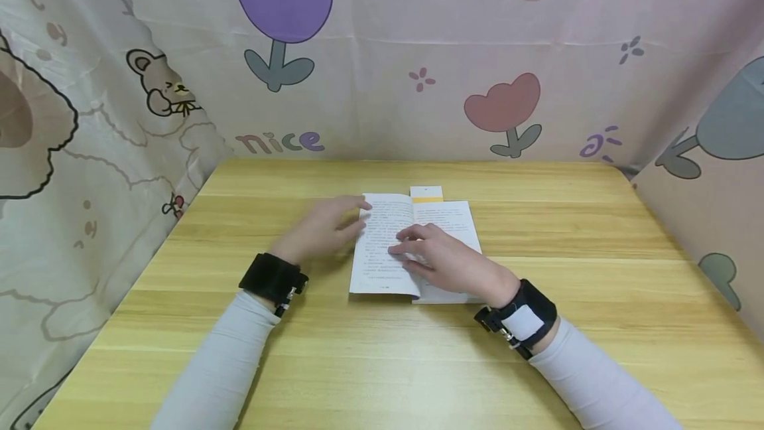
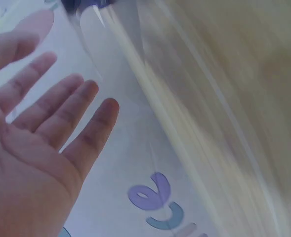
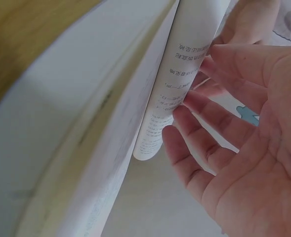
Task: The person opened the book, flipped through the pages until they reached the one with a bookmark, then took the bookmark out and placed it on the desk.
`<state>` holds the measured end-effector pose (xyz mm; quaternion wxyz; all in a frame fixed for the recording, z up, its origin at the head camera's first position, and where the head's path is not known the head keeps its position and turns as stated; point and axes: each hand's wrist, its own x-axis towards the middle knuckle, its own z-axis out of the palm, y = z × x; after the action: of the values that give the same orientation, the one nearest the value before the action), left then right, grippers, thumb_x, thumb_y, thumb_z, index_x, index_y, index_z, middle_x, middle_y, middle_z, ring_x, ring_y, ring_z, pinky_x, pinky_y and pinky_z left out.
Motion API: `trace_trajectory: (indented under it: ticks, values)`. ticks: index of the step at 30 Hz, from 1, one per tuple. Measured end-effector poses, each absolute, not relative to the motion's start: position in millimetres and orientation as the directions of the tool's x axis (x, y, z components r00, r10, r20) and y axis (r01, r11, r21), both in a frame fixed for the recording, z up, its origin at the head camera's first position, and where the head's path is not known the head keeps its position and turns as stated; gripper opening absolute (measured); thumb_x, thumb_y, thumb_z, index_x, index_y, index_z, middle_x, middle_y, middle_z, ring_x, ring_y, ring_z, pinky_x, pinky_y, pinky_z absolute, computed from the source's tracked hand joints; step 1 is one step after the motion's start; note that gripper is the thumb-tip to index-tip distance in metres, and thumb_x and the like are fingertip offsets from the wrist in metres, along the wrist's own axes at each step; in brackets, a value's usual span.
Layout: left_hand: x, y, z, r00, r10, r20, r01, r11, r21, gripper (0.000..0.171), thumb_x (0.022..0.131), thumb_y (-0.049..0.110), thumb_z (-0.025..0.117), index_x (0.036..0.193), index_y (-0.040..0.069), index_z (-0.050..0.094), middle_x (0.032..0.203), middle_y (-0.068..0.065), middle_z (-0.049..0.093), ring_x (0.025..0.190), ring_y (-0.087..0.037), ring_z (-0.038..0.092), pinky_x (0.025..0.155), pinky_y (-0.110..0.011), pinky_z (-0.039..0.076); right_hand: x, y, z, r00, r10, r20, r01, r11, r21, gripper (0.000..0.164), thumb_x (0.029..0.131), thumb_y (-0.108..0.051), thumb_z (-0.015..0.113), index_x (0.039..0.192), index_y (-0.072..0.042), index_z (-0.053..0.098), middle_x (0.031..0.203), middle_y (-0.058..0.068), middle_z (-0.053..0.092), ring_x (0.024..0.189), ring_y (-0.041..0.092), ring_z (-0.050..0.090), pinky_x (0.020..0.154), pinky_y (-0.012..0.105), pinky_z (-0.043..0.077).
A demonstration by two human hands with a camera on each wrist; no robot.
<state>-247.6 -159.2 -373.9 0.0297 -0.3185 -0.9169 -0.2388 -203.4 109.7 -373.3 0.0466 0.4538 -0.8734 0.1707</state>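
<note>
An open book [image 1: 382,264] with printed pages lies on the table. My left hand [image 1: 319,227] is at the book's left edge, fingertips right by the page; its fingers look loosely extended in the left wrist view, with nothing in the palm. Over the middle of the book reaches my right hand [image 1: 450,261], its fingers spread toward the left page. In the right wrist view those fingers [image 3: 199,133] touch the curved left page [image 3: 177,74]. From the book's top edge sticks out a white card [image 1: 426,192] with an orange stripe. The right hand hides part of the right page.
The light wooden table [image 1: 382,363] extends around the book on all sides. Behind it hangs a printed cloth [image 1: 382,98] with flowers and lettering, and more cloth covers both sides. Each wrist wears a black strap [image 1: 271,281] with a small device.
</note>
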Motion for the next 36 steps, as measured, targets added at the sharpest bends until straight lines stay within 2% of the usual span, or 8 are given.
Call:
trace_trajectory:
  ticks: [7, 15, 19, 23, 29, 31, 33, 36]
  values:
    - [-239.8, -142.7, -383.3, -0.749, 0.653, 0.111, 0.640, 0.670, 0.375, 0.047, 0.096, 0.031, 0.059, 0.138, 0.014, 0.052, 0.144, -0.009, 0.045, 0.131, -0.021, 0.039, 0.106, -0.039, 0.032, -201.7, 110.8, -371.6, -0.565, -0.792, 0.232, -0.821, 0.514, -0.247, 0.029, 0.092, -0.017, 0.065, 0.120, -0.014, 0.070, 0.129, 0.008, 0.058, 0.112, 0.017, 0.052, 0.093, 0.031, 0.044]
    - [-239.4, -139.5, -392.3, -0.747, 0.663, 0.057, 0.634, 0.684, 0.361, 0.050, 0.094, 0.035, 0.061, 0.139, 0.016, 0.051, 0.127, -0.002, 0.058, 0.106, -0.014, 0.055, 0.093, -0.031, 0.044, -200.8, 111.5, -366.3, -0.588, -0.782, 0.206, -0.801, 0.530, -0.279, 0.024, 0.094, -0.021, 0.063, 0.117, -0.017, 0.069, 0.121, -0.003, 0.060, 0.107, 0.009, 0.055, 0.089, 0.026, 0.046]
    - [-237.8, -138.0, -391.8, -0.756, 0.655, 0.017, 0.609, 0.693, 0.386, 0.064, 0.088, 0.050, 0.063, 0.141, 0.017, 0.050, 0.129, -0.002, 0.056, 0.105, -0.016, 0.053, 0.093, -0.033, 0.043, -202.2, 118.3, -360.8, -0.641, -0.747, 0.177, -0.753, 0.565, -0.338, 0.025, 0.094, -0.022, 0.063, 0.118, -0.016, 0.068, 0.116, -0.005, 0.061, 0.100, 0.009, 0.058, 0.083, 0.026, 0.048]
    - [-233.9, -136.5, -389.3, -0.784, 0.618, -0.053, 0.553, 0.735, 0.393, 0.088, 0.076, 0.068, 0.064, 0.146, 0.019, 0.045, 0.145, -0.003, 0.043, 0.128, -0.019, 0.041, 0.104, -0.038, 0.034, -207.1, 131.0, -354.9, -0.728, -0.679, 0.090, -0.663, 0.666, -0.341, 0.030, 0.094, -0.025, 0.063, 0.121, -0.014, 0.068, 0.118, 0.000, 0.062, 0.104, 0.015, 0.059, 0.085, 0.032, 0.049]
    - [-231.1, -135.7, -388.3, -0.795, 0.597, -0.110, 0.519, 0.762, 0.387, 0.099, 0.069, 0.072, 0.067, 0.149, 0.021, 0.040, 0.152, -0.002, 0.032, 0.137, -0.018, 0.029, 0.109, -0.037, 0.026, -216.7, 163.6, -344.9, -0.846, -0.525, -0.094, -0.484, 0.830, -0.279, 0.047, 0.094, -0.030, 0.062, 0.131, -0.002, 0.059, 0.128, 0.017, 0.056, 0.113, 0.029, 0.054, 0.092, 0.045, 0.046]
    - [-231.0, -135.7, -388.8, -0.795, 0.596, -0.112, 0.517, 0.762, 0.389, 0.099, 0.069, 0.070, 0.068, 0.150, 0.021, 0.039, 0.153, -0.002, 0.032, 0.137, -0.017, 0.028, 0.109, -0.036, 0.025, -220.2, 174.5, -342.3, -0.869, -0.471, -0.150, -0.423, 0.866, -0.267, 0.042, 0.094, -0.029, 0.062, 0.124, 0.000, 0.063, 0.114, 0.017, 0.062, 0.098, 0.027, 0.060, 0.082, 0.042, 0.050]
    - [-231.2, -135.8, -389.1, -0.797, 0.593, -0.114, 0.514, 0.765, 0.388, 0.099, 0.069, 0.069, 0.069, 0.150, 0.021, 0.040, 0.153, -0.002, 0.031, 0.138, -0.016, 0.027, 0.109, -0.035, 0.024, -223.1, 183.3, -340.8, -0.884, -0.421, -0.206, -0.368, 0.896, -0.250, 0.033, 0.095, -0.029, 0.061, 0.108, 0.000, 0.069, 0.090, 0.012, 0.064, 0.077, 0.022, 0.060, 0.068, 0.035, 0.050]
    - [-231.2, -136.2, -389.5, -0.804, 0.582, -0.122, 0.503, 0.776, 0.381, 0.099, 0.068, 0.069, 0.070, 0.150, 0.022, 0.039, 0.153, 0.000, 0.030, 0.138, -0.015, 0.026, 0.110, -0.035, 0.023, -225.9, 191.5, -339.8, -0.888, -0.365, -0.281, -0.301, 0.921, -0.246, 0.029, 0.096, -0.030, 0.058, 0.084, -0.005, 0.068, 0.061, 0.001, 0.046, 0.052, 0.013, 0.043, 0.050, 0.027, 0.036]
